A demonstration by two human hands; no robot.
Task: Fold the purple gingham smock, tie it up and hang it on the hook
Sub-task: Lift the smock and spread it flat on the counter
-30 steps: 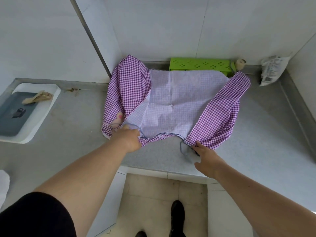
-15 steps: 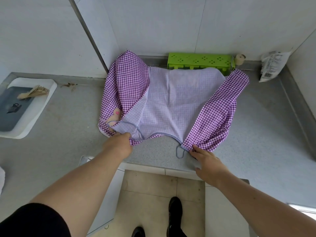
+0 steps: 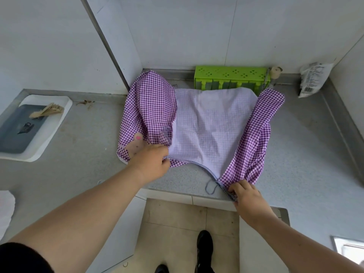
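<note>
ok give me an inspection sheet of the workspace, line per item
surface: grey speckled counter, smock spread flat on it
job's things: purple gingham smock inside out, both sides folded inward; no hook seen
clutter: green perforated box, white packet, white tray holding clothespins
grippers: left hand holds the near left hem; right hand pinches the striped trim
cables: nothing seen
surroundings: white wall panels, tiled floor, black shoes below
</note>
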